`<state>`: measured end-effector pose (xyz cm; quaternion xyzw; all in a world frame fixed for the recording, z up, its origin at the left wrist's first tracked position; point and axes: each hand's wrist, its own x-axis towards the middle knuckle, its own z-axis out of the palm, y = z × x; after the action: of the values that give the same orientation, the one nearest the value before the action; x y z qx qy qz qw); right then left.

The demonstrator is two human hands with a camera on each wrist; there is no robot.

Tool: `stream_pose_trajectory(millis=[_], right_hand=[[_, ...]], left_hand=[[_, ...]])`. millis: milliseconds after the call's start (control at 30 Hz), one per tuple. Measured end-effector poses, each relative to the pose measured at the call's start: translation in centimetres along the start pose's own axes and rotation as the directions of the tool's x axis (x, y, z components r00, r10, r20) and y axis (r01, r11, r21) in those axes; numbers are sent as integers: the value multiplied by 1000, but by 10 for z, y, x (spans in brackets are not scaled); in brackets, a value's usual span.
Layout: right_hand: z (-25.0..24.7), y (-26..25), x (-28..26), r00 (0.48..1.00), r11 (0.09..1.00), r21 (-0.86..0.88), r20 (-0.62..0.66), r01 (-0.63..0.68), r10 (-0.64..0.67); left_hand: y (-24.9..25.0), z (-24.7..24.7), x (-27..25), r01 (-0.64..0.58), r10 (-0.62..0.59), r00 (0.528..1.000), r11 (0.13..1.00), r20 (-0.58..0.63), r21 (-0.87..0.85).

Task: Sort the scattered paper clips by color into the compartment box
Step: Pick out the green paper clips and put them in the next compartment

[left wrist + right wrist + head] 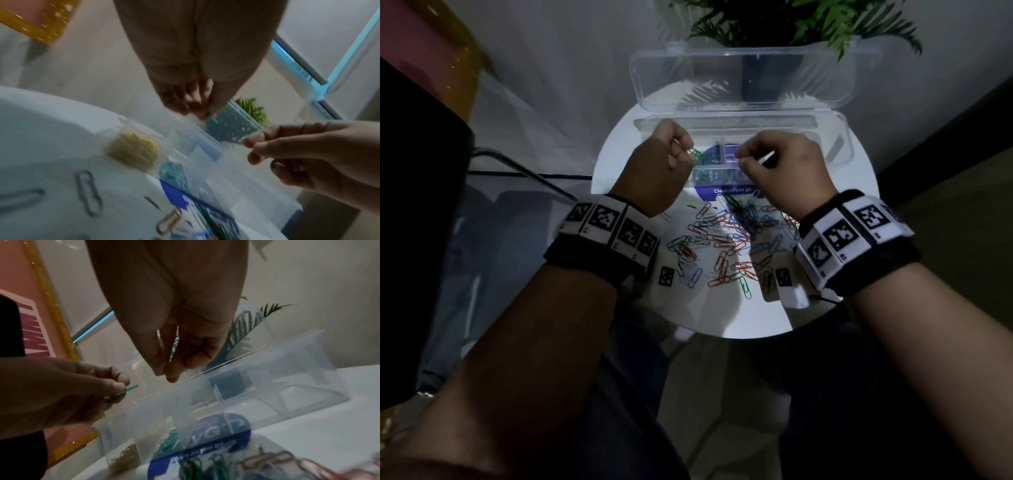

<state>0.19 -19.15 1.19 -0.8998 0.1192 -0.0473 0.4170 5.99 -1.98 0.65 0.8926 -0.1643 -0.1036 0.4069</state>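
My left hand (pixel 688 152) pinches a green paper clip (pixel 697 154) over the left end of the clear compartment box (pixel 835 150), whose lid stands open behind it. The same clip (pixel 125 391) sticks out of the left hand (pixel 121 389) in the right wrist view. My right hand (pixel 739 159) hovers over the box's middle with fingertips (pixel 164 373) pinched together; nothing shows between them. One compartment holds yellow clips (pixel 133 154), the one beside it green clips (pixel 174 173). A pile of mixed paper clips (pixel 729 240) lies in front of the box.
The box and the pile sit on a small round white table (pixel 739 318) with a blue sticker (pixel 729 192) under the box. A potted plant (pixel 774 20) stands behind the lid. A dark cable (pixel 534 174) runs at the left, off the table.
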Motion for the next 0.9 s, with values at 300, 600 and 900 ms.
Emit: stream_pose_trajectory(millis=[300,600,900], right_hand=[[1,26,-27,975,967,-253,202,-38,92],[25,22,-14,953,917,-384,224,-107,205],[32,17,-19,945,912,-400,255,-89,204]], left_hand=[[20,15,7,-96,131,978,972,-159,213],[1,-3,-22,-138,83,981,931,173,338],[-16,-7,-43,-133,-97,882,888,461,441]])
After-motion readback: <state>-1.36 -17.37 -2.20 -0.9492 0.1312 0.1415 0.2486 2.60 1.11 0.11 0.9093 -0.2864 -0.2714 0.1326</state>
